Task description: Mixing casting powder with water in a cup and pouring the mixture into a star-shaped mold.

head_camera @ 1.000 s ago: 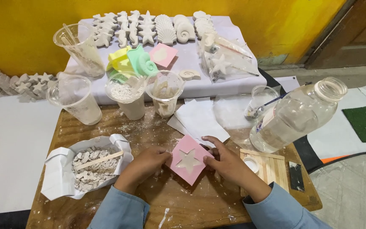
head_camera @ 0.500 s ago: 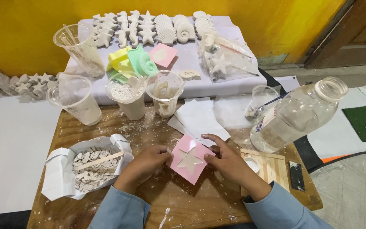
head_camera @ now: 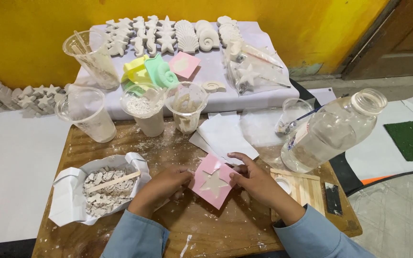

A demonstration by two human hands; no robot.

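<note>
While both hands, left hand (head_camera: 166, 180) at 9 o'clock and right hand (head_camera: 254, 179) at 3 o'clock, pinch its edges, the pink square star-shaped silicone mould (head_camera: 212, 181) sits tilted on the wooden bench (head_camera: 225, 229), near a bowl of white plaster chunks (head_camera: 103, 191).

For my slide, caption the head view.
Left hand and right hand grip a pink square star-shaped mould on a dusty wooden table.

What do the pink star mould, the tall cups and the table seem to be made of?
Pink star mould: probably silicone or soft rubber, matte, held by left hand and right hand.
Tall cups: clear thin plastic, see-through, dusted white.
Table: wood, visible grain, powder-smeared.
</note>
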